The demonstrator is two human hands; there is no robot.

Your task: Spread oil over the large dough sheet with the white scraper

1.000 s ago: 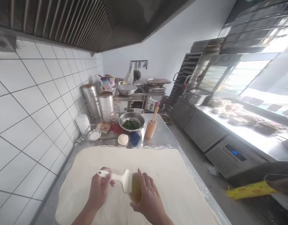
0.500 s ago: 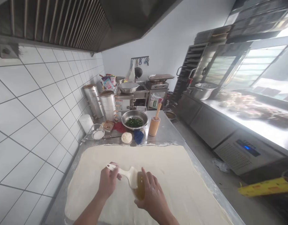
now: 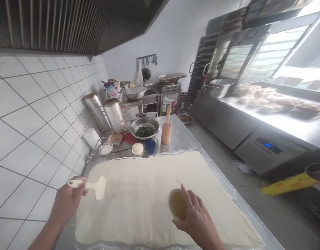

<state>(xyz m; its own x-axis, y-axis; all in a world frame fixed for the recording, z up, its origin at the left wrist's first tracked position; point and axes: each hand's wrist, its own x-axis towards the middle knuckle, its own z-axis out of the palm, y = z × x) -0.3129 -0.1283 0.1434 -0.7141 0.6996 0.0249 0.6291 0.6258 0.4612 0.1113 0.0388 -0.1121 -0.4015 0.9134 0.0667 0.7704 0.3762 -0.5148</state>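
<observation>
While the right hand [image 3: 197, 215] curls around the side of a small see-through bowl [image 3: 170, 201] of yellow liquid [image 3: 178, 205], probably oil, the left hand [image 3: 68, 199] pinches a wide white pastry brush [image 3: 98, 187] by its handle. The bowl sits in the right hand's curve, over the rolled dough sheet [image 3: 139, 194]; whether its base rests there I cannot tell. The brush head points inward from the left hand, over the sheet's left margin, and contact is likewise hard to judge.

Brush work of this kind goes best with the head laid nearly flat and drawn lightly, since so thin a sheet could wrinkle or tear under a hard push. Long, overlapping strokes should avoid pools and dry strips. The right hand does well to hold its bowl level, as a tilt could spill liquid onto one spot.

Beyond both hands, past the sheet's far edge, lie a dough ball [image 3: 137, 149] and a crumpled blue cloth [image 3: 150, 147]. A wooden rolling pin [image 3: 166, 133] stands upright ahead of the right hand. Farther still, ahead of the gap between the hands, is a steel mixing bowl [image 3: 157, 131] of chopped greens [image 3: 144, 131].
</observation>
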